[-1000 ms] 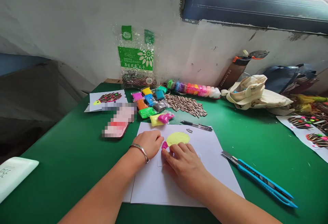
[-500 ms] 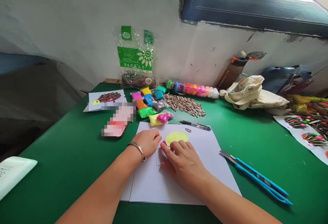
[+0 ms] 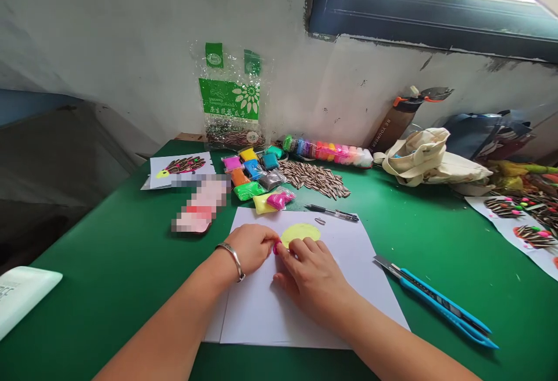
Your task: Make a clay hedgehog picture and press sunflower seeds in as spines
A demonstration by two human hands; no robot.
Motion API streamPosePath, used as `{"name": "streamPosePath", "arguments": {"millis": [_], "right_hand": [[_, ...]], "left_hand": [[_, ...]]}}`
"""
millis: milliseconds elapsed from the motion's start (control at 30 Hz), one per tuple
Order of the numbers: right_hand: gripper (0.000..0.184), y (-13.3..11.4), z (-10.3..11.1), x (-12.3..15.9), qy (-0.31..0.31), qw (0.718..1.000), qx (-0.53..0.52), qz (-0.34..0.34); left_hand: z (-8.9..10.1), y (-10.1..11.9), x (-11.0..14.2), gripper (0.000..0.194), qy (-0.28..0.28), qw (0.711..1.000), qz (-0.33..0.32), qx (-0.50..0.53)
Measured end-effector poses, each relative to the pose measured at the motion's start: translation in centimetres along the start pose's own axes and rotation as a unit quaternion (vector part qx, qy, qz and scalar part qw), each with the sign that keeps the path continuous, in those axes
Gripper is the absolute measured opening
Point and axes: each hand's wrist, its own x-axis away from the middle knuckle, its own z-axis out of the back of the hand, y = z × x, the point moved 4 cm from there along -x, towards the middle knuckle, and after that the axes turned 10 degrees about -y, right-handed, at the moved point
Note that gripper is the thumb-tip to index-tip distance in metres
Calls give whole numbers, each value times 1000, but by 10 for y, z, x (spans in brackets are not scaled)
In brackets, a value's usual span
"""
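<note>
Pink modelling clay (image 3: 276,247) pressing against the lower left edge of a yellow clay disc (image 3: 300,233), both lying on a white paper sheet (image 3: 300,294) near the front edge of the counter (image 3: 100,288). Bending over the disc, the right hand (image 3: 311,279) clenching its fingers (image 3: 300,247) down onto the clay. Closing in from just beside it, the left hand (image 3: 253,247), wearing a silver bangle (image 3: 231,252), touching the same pink piece with curled fingertips (image 3: 272,240). Lying just right of the sheet, a blue utility knife (image 3: 436,305). Resting beyond the far edge of the sheet, a pen (image 3: 331,213). Crowding toward the counter's back edge, clay packets (image 3: 257,175) and striped sunflower seeds (image 3: 314,179). Leaning against the wall, a seed bag (image 3: 229,93). Lying near the back left corner, a seed-and-clay hedgehog picture (image 3: 181,169).
</note>
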Motion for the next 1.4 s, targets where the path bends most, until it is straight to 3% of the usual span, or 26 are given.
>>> {"name": "streamPosePath", "arguments": {"millis": [1400], "right_hand": [[34, 3, 0, 4, -18, 1000, -7, 6]], "left_hand": [[2, 3, 5, 28, -33, 999, -24, 7]]}}
